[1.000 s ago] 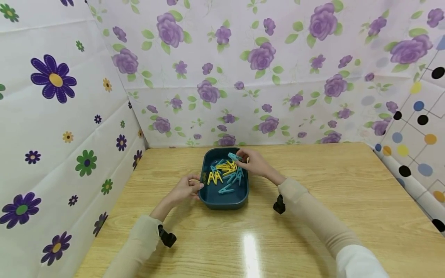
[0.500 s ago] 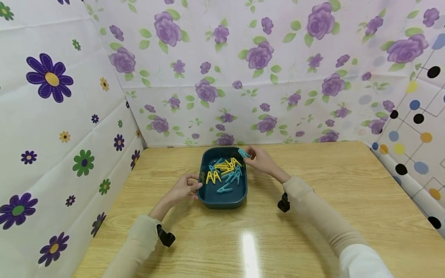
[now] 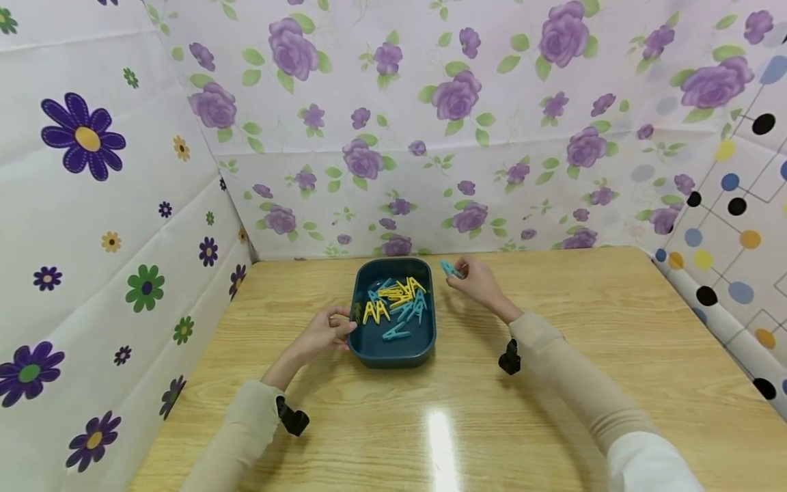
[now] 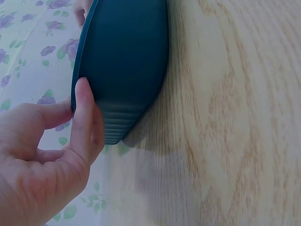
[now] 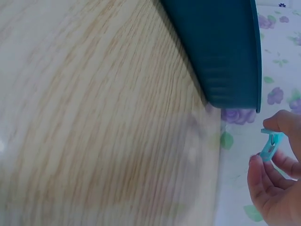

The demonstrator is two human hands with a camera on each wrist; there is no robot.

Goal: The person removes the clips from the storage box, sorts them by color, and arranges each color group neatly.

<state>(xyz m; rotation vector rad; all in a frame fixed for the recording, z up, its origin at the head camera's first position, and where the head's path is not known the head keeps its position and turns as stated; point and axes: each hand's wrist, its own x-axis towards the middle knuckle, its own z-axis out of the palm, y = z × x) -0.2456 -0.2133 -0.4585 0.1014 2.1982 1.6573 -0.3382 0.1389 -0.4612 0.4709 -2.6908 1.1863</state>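
A dark teal plastic bin (image 3: 393,352) stands on the wooden table with several yellow clothespins (image 3: 376,311) and blue clothespins (image 3: 396,332) lying loose inside. At its left side my left hand (image 3: 322,331) pinches the rim between thumb and fingers, which the left wrist view shows close up on the hand (image 4: 61,150). Just right of the bin, apart from it and above the table, my right hand (image 3: 481,281) pinches a light blue clothespin (image 3: 451,268). In the right wrist view that clothespin (image 5: 271,145) sits between thumb and fingertips.
The wooden table (image 3: 553,328) extends around the bin on all sides. A floral cloth (image 3: 381,137) hangs behind its back edge. Patterned sheets line the left side (image 3: 123,273) and the right side (image 3: 738,239).
My right hand has carried the light blue clothespin from over the bin's right back corner out past its right side. My left hand stays on the bin's left rim.
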